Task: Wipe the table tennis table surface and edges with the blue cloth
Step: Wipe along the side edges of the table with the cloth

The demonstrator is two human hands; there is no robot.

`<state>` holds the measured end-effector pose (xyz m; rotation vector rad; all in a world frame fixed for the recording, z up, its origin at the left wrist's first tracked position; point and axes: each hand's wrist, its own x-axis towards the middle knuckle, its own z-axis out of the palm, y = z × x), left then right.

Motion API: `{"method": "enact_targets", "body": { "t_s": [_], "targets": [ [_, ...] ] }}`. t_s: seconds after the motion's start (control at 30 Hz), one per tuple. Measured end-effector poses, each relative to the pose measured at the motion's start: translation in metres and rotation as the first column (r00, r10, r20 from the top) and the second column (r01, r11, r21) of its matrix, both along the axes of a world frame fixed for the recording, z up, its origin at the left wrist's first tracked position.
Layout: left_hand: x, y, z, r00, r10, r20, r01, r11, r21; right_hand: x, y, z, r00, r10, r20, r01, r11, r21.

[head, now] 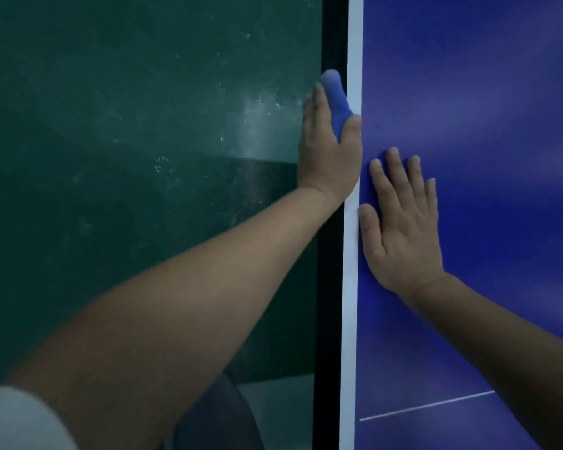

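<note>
Only the head view to go on. I had the left hand down on the side edge of the worktop, grip folded around the blue cloth, thumb up on the white border stripe and the fingers down the dark side face. The cloth sat pinched between thumb and fingers, poking out past the fingertips and touching the edge. The right hand lay flat on the blue top just beside it, fingers straight, holding nothing. My guess was the edge pass was midway. I couldn't tell whether the surface was already wiped, no streaks showed. Green floor off to the left.
</note>
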<state>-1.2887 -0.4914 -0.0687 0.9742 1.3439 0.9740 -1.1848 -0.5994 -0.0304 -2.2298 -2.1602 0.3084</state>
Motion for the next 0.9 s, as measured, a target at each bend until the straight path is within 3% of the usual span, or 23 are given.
{"method": "enact_targets", "body": {
  "t_s": [0.07, 0.23, 0.3, 0.4, 0.53, 0.67, 0.8, 0.9],
  "targets": [
    [0.001, -0.013, 0.002, 1.000, 0.019, -0.002, -0.019, 1.000, -0.010, 0.001, 0.000, 0.001, 1.000, 0.006, 0.000, -0.006, 1.000, -0.005],
    [-0.014, -0.158, 0.008, 0.998, -0.060, -0.035, 0.062, 0.996, 0.063, 0.003, -0.001, 0.000, 1.000, 0.010, -0.016, -0.010, 1.000, 0.000],
    [-0.017, -0.186, 0.013, 0.994, -0.101, -0.035, 0.102, 0.995, 0.022, 0.003, -0.002, 0.000, 0.999, 0.004, -0.032, -0.004, 1.000, 0.014],
    [-0.017, -0.151, 0.007, 0.986, -0.160, -0.037, 0.161, 0.987, 0.027, 0.004, -0.002, 0.000, 0.999, 0.011, -0.049, -0.010, 1.000, 0.011],
    [-0.012, -0.043, -0.005, 0.974, -0.211, -0.081, 0.216, 0.974, 0.063, 0.005, 0.006, 0.005, 0.997, 0.001, -0.076, 0.000, 1.000, 0.013],
    [-0.002, 0.033, 0.000, 0.986, -0.150, -0.071, 0.152, 0.988, 0.018, 0.005, 0.072, 0.012, 0.987, 0.033, -0.160, -0.020, 0.996, 0.081],
    [-0.008, -0.025, 0.000, 0.987, -0.151, -0.049, 0.155, 0.984, 0.086, 0.020, 0.189, 0.006, 0.984, 0.167, -0.055, -0.159, 0.978, 0.137],
    [-0.018, -0.069, -0.002, 0.977, -0.212, 0.013, 0.211, 0.976, 0.059, 0.026, 0.273, 0.006, 0.993, 0.117, 0.024, -0.118, 0.992, 0.041]
  ]
}}
